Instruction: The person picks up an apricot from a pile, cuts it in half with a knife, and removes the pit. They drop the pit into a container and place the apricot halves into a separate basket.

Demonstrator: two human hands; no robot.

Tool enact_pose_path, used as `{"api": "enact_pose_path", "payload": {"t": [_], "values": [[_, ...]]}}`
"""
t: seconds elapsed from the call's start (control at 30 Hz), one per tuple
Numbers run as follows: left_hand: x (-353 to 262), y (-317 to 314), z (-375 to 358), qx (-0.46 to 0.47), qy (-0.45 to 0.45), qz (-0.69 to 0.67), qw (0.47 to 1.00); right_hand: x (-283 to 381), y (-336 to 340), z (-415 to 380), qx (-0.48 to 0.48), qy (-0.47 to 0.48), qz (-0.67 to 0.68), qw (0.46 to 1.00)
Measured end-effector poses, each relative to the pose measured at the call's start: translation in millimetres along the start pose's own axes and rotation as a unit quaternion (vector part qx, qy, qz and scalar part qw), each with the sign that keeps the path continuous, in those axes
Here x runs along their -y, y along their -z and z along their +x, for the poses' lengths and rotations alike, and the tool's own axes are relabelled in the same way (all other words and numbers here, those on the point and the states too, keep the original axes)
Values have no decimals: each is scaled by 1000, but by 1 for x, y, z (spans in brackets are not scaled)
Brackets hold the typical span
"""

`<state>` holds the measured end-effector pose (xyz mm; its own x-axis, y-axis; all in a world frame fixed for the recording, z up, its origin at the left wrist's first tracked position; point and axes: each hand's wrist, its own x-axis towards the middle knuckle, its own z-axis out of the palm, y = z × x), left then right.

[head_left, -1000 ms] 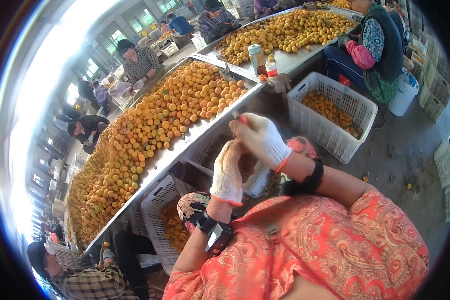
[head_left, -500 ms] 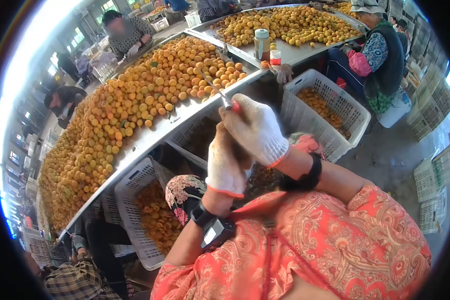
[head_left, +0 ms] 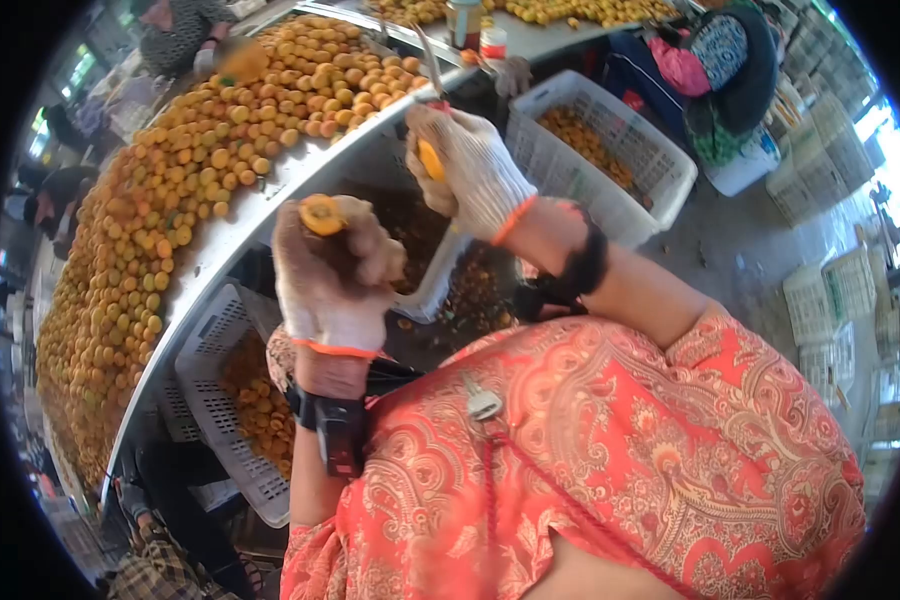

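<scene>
My left hand point(head_left: 330, 275), in a stained white knit glove, is closed around an apricot half point(head_left: 322, 214) whose orange cut face shows at the thumb side. My gloved right hand point(head_left: 480, 170) grips a knife point(head_left: 430, 62), its thin blade pointing up and away from me. Another piece of apricot point(head_left: 431, 159) is tucked in the fingers of that same hand. The two hands are apart, both above the crates at the table's near edge. The knife's handle is mostly hidden in the glove.
A heap of whole apricots point(head_left: 210, 160) covers the metal table point(head_left: 300, 165). Below its edge stand a left crate point(head_left: 205, 350) and a right crate point(head_left: 660, 180), both holding apricot pieces. A bottle point(head_left: 464, 25) and a red-and-white jar point(head_left: 493, 43) sit near the table's corner. Co-workers sit around.
My hands were together and have moved apart, the left toward the left, the right slightly up and left with the knife. Orange apricot pieces now show in both. The view has tilted down.
</scene>
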<state>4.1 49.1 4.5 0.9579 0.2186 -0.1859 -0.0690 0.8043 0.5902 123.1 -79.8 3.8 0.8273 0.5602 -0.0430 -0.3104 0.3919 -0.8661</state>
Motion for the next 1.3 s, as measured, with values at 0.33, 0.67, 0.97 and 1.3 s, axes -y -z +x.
{"api": "enact_pose_path", "payload": {"t": [0.33, 0.67, 0.97, 1.3], "values": [[9, 30, -2, 39, -40, -17, 998, -11, 12, -3, 0, -115, 41, 992], [4, 25, -25, 12, -58, 24, 998, -12, 11, -21, 31, -162, -13, 986], [-27, 74, -78, -29, -120, 82, 989, -15, 11, -31, 66, -222, -10, 973], [-23, 176, -166, -256, -165, -8, 952, -28, 2, -27, 106, -220, -47, 969]]}}
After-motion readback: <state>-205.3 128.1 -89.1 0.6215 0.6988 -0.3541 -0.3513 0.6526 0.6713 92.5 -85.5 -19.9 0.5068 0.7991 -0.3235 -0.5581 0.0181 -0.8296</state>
